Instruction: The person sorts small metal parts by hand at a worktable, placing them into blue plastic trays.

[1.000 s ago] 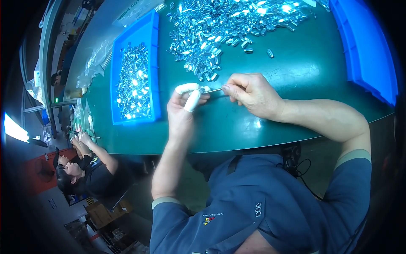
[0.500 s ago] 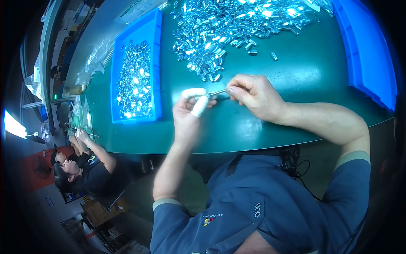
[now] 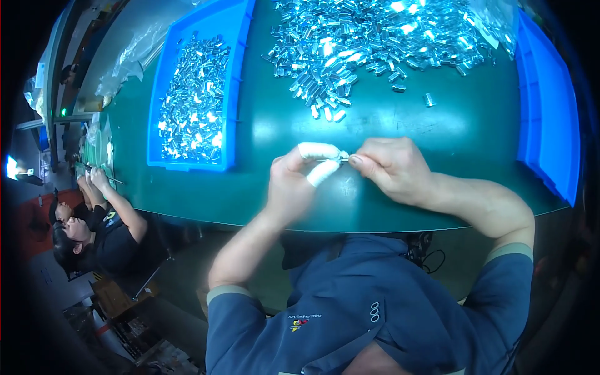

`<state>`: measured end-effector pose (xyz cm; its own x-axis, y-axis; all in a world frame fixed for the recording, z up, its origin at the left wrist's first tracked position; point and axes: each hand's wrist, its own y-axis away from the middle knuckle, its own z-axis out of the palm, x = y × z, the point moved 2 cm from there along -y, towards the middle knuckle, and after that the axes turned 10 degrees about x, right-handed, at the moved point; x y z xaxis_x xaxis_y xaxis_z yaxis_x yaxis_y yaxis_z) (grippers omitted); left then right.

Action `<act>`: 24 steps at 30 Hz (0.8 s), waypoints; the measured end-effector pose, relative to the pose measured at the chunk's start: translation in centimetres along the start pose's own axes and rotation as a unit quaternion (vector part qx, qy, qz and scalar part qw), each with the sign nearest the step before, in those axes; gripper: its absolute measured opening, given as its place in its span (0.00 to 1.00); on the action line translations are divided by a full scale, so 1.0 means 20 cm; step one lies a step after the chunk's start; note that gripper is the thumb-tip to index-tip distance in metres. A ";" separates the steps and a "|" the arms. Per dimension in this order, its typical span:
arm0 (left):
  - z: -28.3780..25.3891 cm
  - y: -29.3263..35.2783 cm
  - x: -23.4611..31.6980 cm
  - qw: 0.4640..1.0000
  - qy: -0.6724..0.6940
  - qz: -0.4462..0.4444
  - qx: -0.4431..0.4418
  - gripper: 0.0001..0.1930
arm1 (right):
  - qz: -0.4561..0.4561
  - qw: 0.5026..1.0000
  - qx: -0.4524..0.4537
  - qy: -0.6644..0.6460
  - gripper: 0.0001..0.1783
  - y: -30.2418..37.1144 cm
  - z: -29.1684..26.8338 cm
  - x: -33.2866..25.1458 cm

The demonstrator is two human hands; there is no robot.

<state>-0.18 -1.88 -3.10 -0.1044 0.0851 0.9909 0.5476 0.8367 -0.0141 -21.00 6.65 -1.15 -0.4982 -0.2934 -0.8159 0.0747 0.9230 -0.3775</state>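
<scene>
My left hand (image 3: 292, 184) has white finger covers on its thumb and index finger. Between those two fingertips it pinches a small shiny metal piece (image 3: 343, 155). Close beside it, my right hand (image 3: 395, 170) is closed on a thin metal rod (image 3: 348, 160), whose short visible end meets the metal piece. Whether the rod sits inside the piece or only against it, I cannot tell. Beyond my hands lies a large heap of small metal pieces (image 3: 337, 59) that look like short shiny tubes. A blue tray (image 3: 231, 119) to the left holds many similar pieces.
Both hands are over a green tabletop (image 3: 275, 206) with a curved front edge. On the right stands another blue tray (image 3: 550, 119), tilted. One loose metal piece (image 3: 429, 99) lies apart from the heap. Other people (image 3: 103, 231) work at the far left.
Both hands have shifted slightly right and nearer to me in the picture, and are closer together. Less of the rod shows between them. The whole view has shifted a little.
</scene>
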 end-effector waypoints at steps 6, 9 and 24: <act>-0.01 0.01 0.01 0.999 -0.041 0.017 0.001 0.10 | 0.031 0.999 0.008 -0.014 0.13 -0.01 0.04 0.01; 0.00 -0.01 0.01 0.998 -0.058 0.033 0.005 0.09 | 0.049 0.999 -0.001 -0.008 0.14 -0.03 0.04 0.01; -0.01 0.03 0.00 0.996 -0.077 0.047 0.026 0.08 | 0.089 0.993 -0.010 -0.072 0.07 -0.02 0.01 0.02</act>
<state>0.23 -1.48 -3.00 -0.1824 0.2432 0.9527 0.5179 0.8474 -0.1172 -21.00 6.23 -1.38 -0.3496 -0.1559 -0.9238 0.1323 0.9680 -0.2134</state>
